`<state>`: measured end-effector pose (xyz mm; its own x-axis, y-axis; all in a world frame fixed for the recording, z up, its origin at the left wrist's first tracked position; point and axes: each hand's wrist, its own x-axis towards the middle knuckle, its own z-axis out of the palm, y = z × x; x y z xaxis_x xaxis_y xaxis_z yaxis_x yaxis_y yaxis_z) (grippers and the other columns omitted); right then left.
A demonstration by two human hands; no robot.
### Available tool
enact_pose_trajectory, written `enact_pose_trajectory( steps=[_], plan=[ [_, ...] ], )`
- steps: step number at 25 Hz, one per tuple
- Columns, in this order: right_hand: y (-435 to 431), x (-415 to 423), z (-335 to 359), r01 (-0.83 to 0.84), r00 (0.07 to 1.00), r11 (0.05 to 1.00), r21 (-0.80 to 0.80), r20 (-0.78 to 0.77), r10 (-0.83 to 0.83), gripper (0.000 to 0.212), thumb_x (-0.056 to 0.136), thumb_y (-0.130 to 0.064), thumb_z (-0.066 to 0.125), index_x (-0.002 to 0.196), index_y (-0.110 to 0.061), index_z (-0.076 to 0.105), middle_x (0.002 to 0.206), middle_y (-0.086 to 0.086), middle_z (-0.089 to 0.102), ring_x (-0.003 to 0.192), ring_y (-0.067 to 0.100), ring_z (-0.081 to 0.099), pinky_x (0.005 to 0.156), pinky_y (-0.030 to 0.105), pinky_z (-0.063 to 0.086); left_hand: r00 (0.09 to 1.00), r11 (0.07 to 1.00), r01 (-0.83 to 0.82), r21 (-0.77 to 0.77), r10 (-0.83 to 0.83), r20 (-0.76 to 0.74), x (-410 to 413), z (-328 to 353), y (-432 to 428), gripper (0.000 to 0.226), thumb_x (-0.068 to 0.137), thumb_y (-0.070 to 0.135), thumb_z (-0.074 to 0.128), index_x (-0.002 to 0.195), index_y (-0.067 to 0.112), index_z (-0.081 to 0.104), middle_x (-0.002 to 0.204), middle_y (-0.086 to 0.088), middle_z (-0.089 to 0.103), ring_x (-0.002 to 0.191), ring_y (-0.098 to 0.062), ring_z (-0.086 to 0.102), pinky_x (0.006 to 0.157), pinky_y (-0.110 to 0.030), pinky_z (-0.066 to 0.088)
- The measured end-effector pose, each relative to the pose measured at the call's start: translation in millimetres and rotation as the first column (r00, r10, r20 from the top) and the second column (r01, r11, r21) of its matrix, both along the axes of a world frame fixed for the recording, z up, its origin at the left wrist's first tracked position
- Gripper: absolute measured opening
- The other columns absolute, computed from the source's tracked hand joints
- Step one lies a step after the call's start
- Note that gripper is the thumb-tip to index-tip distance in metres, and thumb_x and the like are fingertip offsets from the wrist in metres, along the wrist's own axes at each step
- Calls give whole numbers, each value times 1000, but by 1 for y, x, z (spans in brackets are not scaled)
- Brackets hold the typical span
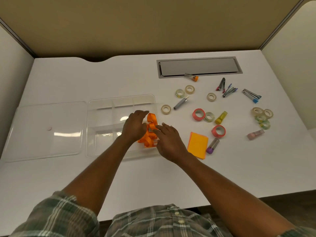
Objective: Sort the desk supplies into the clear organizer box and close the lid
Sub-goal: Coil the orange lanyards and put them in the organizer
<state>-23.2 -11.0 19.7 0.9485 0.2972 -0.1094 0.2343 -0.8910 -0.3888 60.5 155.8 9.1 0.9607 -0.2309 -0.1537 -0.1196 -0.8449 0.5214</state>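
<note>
The left hand (135, 127) lies open, fingers stretched along the left side of a heap of orange tape rolls (151, 125); the right hand (168, 141) meets the heap from the other side, fingers straight and touching the rolls, neither hand curled round one; the heap sits in the right-hand column of the clear organizer box (119, 98), toward its near end, with the farthest roll standing on edge; the lid (46, 132) lies flat on the white desk (68, 79) just left of the box; just right of the right hand lies an orange sticky-note pad (198, 145), with a purple-capped tube (212, 145) just beside it; farther right, loose on the desk, pink tape rolls (194, 115), clear tape rolls (253, 111) and small staplers (252, 96) lie scattered in front of a grey hatch (199, 67).
</note>
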Motion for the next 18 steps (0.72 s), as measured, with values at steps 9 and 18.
enact_pose_trajectory(
  steps=[9,18],
  plan=[
    [22,-25,-4,-116,991,989,-92,48,121,42,90,-26,57,131,-19,62,143,5,56,139,28,43,122,59,14,993,993,108,41,-110,42,32,3,-17,28,90,13,58,115,17,71,109,-7,72,104,-28,61,89,-42,50],
    [23,-10,-9,-39,999,978,-206,-26,34,50,97,-37,39,143,-21,49,148,5,51,148,40,27,116,68,-8,897,913,268,308,-353,267,-56,-10,10,34,88,28,53,116,18,69,104,-10,69,91,-30,61,76,-40,46]
  ],
)
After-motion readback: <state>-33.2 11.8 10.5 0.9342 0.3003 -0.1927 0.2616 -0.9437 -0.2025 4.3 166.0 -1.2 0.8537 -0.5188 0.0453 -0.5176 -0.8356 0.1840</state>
